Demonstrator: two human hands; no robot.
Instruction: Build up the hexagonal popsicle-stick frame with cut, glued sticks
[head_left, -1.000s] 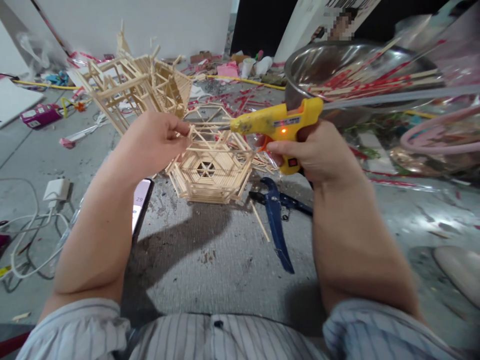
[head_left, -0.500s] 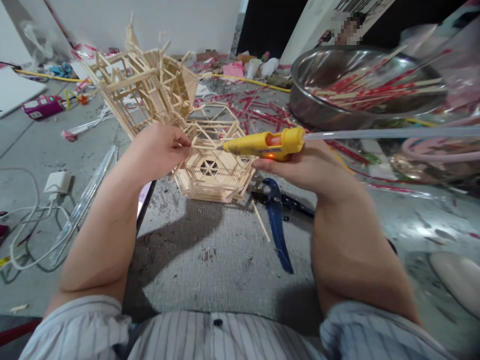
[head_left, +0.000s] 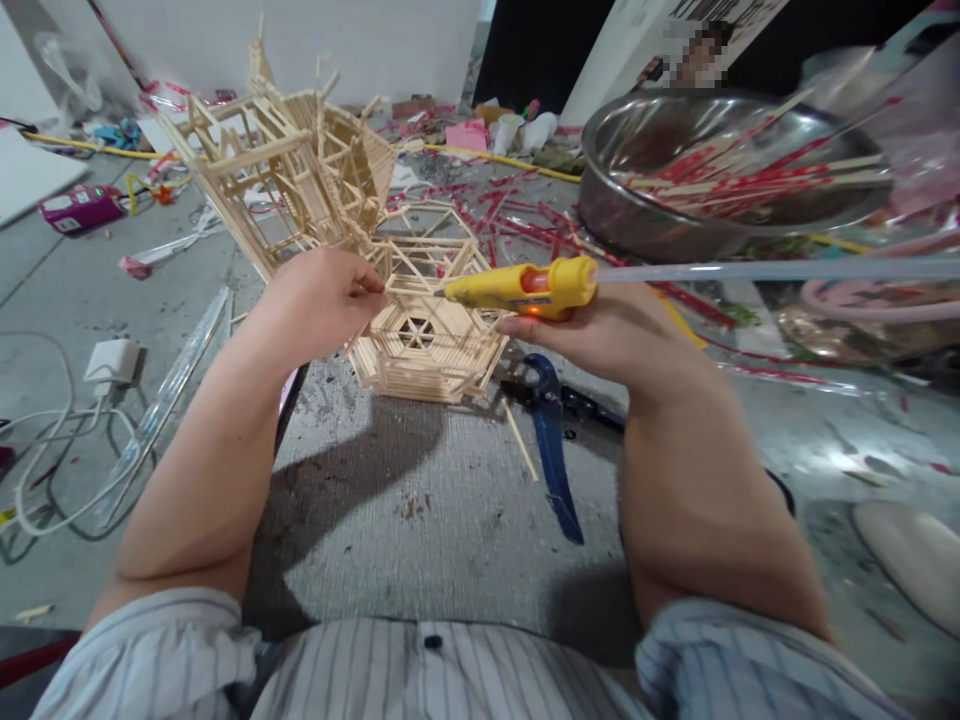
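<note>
A yellow hot glue gun [head_left: 517, 286] with a long clear glue stick [head_left: 720, 270] in its back end is gripped in my right hand [head_left: 600, 330]. Its nozzle points left, over a many-sided frame of thin wooden sticks [head_left: 427, 380]. At the left side of that frame, my left hand [head_left: 322, 300] has its thumb and fingers pinched together against the sticks; what exactly lies between the fingertips is hidden. Behind the left hand rises a taller stick structure [head_left: 277, 170], tilted to the left.
A blue-handled cutter [head_left: 555, 450] and a loose stick [head_left: 520, 440] lie on the grey board [head_left: 420, 540]. Back right stands a steel basin [head_left: 652, 215] with red-wrapped sticks. A white charger [head_left: 111, 362] with cables and a purple device [head_left: 82, 208] are at left.
The glue gun's nozzle has shifted very slightly left over the stick frame. My left hand stays pinched at the same spot, and the view has moved a little.
</note>
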